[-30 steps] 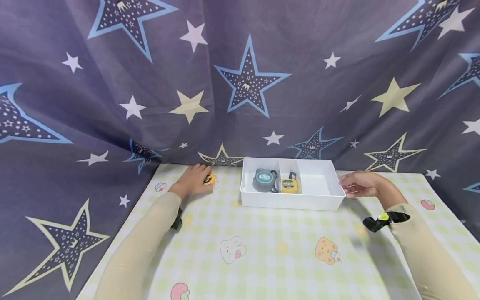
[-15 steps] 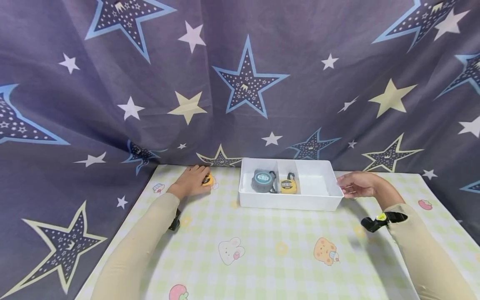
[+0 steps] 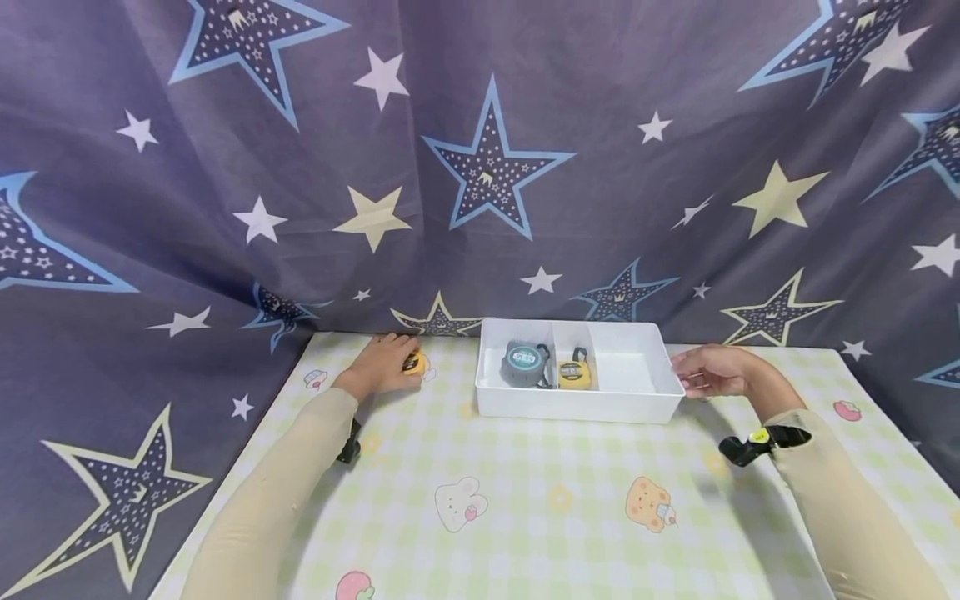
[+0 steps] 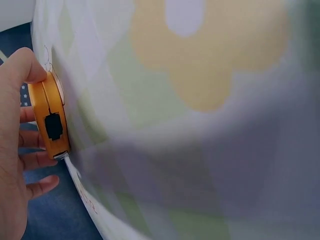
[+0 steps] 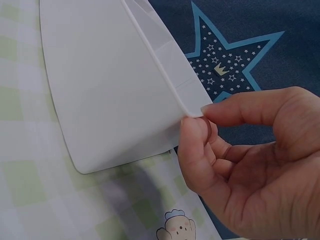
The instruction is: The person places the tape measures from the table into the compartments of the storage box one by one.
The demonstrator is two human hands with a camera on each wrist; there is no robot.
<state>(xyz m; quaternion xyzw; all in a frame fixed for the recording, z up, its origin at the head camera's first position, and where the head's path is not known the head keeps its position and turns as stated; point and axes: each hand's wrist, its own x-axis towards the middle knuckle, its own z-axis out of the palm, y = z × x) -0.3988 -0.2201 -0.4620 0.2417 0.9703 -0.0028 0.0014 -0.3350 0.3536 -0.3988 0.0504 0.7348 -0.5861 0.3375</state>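
Observation:
At the back left of the table, my left hand (image 3: 381, 364) holds a yellow tape measure (image 3: 415, 362). The left wrist view shows the thumb on one end of the tape measure (image 4: 50, 112) and fingers behind it, with its edge close to the tablecloth. My right hand (image 3: 716, 371) pinches the right rim of a white divided box (image 3: 577, 406), thumb and index finger meeting at the rim's corner in the right wrist view. A grey tape measure (image 3: 525, 362) with a teal label lies in the box's left compartment. Another yellow tape measure (image 3: 575, 375) sits in the narrow middle one.
A checked tablecloth (image 3: 525, 542) with cartoon prints covers the table. Directly behind the box hangs a dark star-patterned curtain (image 3: 600, 192), which also borders the table's left side. Black wrist cameras, such as the right one (image 3: 742, 450), stick out beneath the forearms.
The head view has shifted very slightly, so everything appears a little further left and lower. Both hands keep their holds, and the box and tape measures stay where they were.

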